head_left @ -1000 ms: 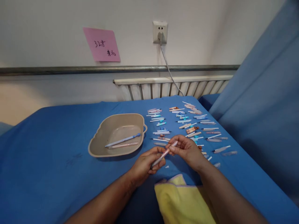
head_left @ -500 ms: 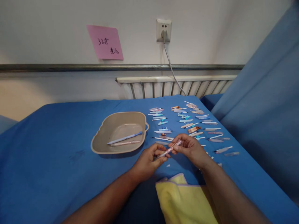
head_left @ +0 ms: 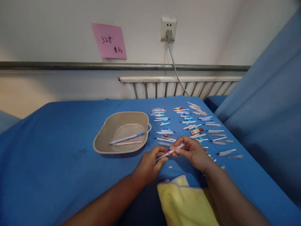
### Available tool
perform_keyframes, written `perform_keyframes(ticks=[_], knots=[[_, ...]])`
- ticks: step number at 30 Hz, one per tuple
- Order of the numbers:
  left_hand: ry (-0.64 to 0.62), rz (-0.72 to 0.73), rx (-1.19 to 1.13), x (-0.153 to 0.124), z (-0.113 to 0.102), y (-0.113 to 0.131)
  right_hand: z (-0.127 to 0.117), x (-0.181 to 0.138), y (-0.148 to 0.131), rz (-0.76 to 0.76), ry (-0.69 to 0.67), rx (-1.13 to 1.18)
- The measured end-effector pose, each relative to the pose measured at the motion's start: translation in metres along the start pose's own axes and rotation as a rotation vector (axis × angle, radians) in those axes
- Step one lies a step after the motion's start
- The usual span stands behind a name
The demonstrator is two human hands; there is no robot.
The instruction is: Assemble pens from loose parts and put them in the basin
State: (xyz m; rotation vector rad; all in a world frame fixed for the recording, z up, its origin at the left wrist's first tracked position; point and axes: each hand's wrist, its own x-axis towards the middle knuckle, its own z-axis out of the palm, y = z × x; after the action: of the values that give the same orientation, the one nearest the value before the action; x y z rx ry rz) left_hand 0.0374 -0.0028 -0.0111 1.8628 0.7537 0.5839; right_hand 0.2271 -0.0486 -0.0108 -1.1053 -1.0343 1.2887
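A pink-and-white patterned pen (head_left: pixel 168 153) is held between my two hands, tilted up to the right. My left hand (head_left: pixel 150 164) is closed on its lower left end, thumb and fingers pinching it. With thumb and fingertips, my right hand (head_left: pixel 190 151) grips its upper right end. A small white piece (head_left: pixel 170 167) lies on the blue cloth just below the pen. To the left, a beige basin (head_left: pixel 100 147) contains a blue pen (head_left: pixel 127 138) and a pale pink pen (head_left: pixel 127 143).
Many pen parts and refills lie in rows at the right, among them a grey barrel (head_left: pixel 164 144) and brown pieces (head_left: pixel 196 131). A yellow cloth (head_left: pixel 185 201) lies in front. Behind are a radiator (head_left: pixel 178 79) and a plugged-in cable (head_left: pixel 173 62); a blue curtain (head_left: pixel 265 78) hangs right.
The view has shifted slightly, so the scene sits a little further right. Both hands keep hold of the pen, with only small finger movements.
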Motion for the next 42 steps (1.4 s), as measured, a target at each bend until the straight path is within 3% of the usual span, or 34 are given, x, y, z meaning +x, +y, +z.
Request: perform_keyframes(ticks=[9, 15, 21, 27, 33, 36, 42], knots=[[0.152, 0.048, 0.137, 0.002, 0.001, 0.005, -0.008, -0.004, -0.001, -0.003, -0.022, -0.229], [0.129, -0.176, -0.459, 0.006, -0.006, 0.014, -0.011, 0.001, 0.002, 0.027, 0.025, -0.243], [0.256, -0.253, -0.814, 0.01, -0.011, 0.018, 0.003, 0.0, 0.002, -0.008, 0.033, -0.26], [0.375, -0.186, -0.787, 0.012, -0.006, 0.012, 0.024, -0.012, 0.001, -0.156, 0.122, -0.535], [0.357, -0.177, -0.689, 0.013, -0.005, 0.008, 0.031, -0.013, -0.002, -0.246, 0.158, -0.73], [0.325, -0.195, -0.673, 0.014, -0.007, 0.007, 0.031, -0.011, 0.0, -0.191, 0.131, -0.67], [0.269, -0.199, -0.706, 0.015, -0.007, 0.007, 0.043, -0.004, 0.012, 0.04, 0.057, -0.152]])
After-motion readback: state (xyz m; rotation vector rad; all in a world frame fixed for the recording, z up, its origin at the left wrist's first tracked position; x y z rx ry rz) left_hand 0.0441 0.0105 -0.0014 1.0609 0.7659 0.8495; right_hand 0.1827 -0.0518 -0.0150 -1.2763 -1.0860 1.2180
